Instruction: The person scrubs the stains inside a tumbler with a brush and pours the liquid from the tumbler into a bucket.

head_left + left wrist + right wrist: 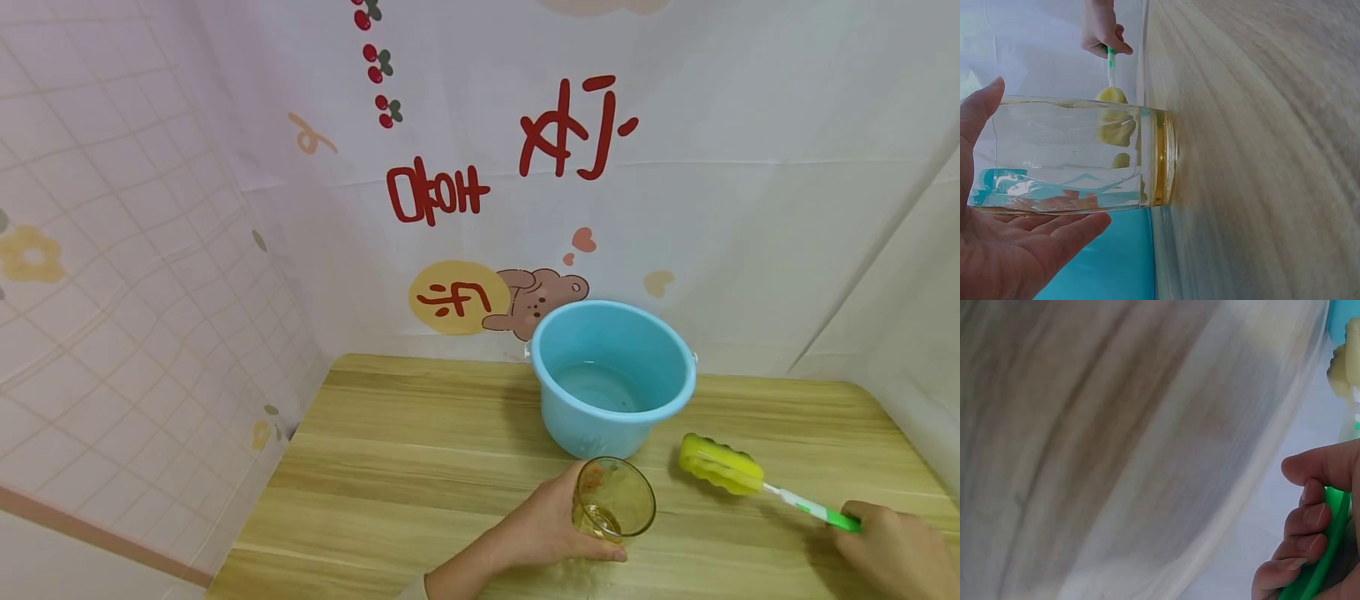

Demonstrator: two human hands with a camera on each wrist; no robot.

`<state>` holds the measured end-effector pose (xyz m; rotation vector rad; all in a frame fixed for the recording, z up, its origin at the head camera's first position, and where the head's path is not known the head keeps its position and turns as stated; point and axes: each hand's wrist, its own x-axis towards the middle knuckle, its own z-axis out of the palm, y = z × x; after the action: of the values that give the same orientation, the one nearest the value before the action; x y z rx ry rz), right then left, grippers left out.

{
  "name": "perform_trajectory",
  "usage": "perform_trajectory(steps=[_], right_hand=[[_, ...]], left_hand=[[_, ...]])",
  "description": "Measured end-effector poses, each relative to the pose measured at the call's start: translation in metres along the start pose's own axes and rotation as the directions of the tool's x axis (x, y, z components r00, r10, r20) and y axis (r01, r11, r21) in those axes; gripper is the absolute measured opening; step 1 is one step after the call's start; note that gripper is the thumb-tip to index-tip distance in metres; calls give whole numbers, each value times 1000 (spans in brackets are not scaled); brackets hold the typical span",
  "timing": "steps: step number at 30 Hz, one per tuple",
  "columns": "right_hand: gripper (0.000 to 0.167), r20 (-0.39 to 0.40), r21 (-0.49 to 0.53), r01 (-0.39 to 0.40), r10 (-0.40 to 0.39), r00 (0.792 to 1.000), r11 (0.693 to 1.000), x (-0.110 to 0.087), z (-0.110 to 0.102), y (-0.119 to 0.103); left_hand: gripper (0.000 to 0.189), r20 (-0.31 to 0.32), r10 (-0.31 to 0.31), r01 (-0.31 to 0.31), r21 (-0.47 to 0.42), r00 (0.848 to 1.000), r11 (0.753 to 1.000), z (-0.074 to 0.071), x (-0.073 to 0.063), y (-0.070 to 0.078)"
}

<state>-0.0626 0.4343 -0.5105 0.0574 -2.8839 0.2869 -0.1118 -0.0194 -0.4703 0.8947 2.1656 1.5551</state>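
An amber-tinted drinking glass (633,504) stands upright at the front of the table, its mouth up. My left hand (536,525) holds it from the left, thumb on one side and fingers round the other. In the left wrist view the glass (1054,144) looks see-through, with its thick base (1163,159) right at the tabletop. To the right, my right hand (888,542) grips the green end of a bottle brush (720,464) with a yellow sponge head. The right wrist view shows curled fingers (1307,522) round the green handle (1329,544); the sponge head points toward the bucket.
A light blue bucket (592,429) with a little water in its bottom stands behind the glass, near the back edge of the wood-grain table (405,450). Printed cloth (735,208) hangs behind the table and along both sides.
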Motion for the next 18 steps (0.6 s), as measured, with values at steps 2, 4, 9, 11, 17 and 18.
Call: perform_trajectory(steps=[2,4,9,11,17,18], right_hand=[[33,14,5,-12,12,1000,1000,0,1,0],[33,29,17,-27,26,999,1000,1,1,0],[26,49,32,-34,32,998,999,0,5,4],[23,60,32,-34,32,998,999,0,6,5],[13,94,49,-50,45,995,998,1,7,6],[11,103,55,-53,48,994,997,1,7,6]], left_hand=[[88,1,2,-2,0,1000,1000,0,0,0],[88,5,1,-1,-4,1000,1000,0,0,-1],[88,6,-5,5,-4,1000,1000,0,0,-1],[88,5,-4,5,-4,1000,1000,0,0,-1],[88,5,0,0,0,1000,1000,0,1,-1],[88,5,1,-1,1,1000,1000,0,1,-1]])
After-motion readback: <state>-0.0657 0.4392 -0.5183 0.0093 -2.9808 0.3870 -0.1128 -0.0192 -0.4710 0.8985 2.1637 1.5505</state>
